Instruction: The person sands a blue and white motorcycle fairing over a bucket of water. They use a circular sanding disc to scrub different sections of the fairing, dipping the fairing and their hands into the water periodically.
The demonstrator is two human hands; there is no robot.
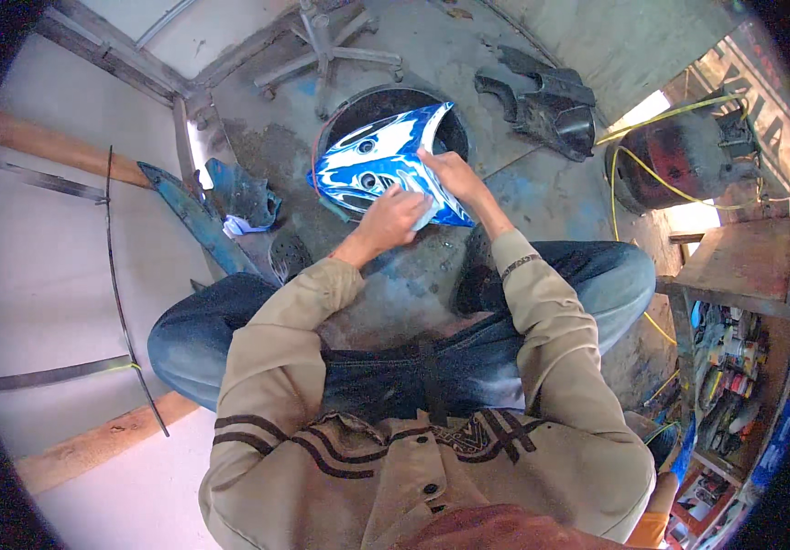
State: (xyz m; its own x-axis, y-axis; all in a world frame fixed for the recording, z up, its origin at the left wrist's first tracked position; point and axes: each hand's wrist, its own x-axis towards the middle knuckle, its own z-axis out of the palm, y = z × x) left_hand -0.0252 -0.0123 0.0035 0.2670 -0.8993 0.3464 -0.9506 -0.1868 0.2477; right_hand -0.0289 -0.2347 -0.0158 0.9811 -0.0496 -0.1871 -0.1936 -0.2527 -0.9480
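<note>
Blue-and-white panel (pixel 397 163) sits over a black tub (pixel 395 90). The left hand (pixel 397 216), fingers bunched, pinches a pale scrap (pixel 428 216) against the panel's near side; the right hand (pixel 455 174) grips its right edge. Black casing (pixel 551 103) lies far right.

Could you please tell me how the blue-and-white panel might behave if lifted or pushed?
The panel is probably stiff, since it holds its curved shape. It may be light for its size, given its openings. It might tip, seeming to lie across a round black object.
</note>
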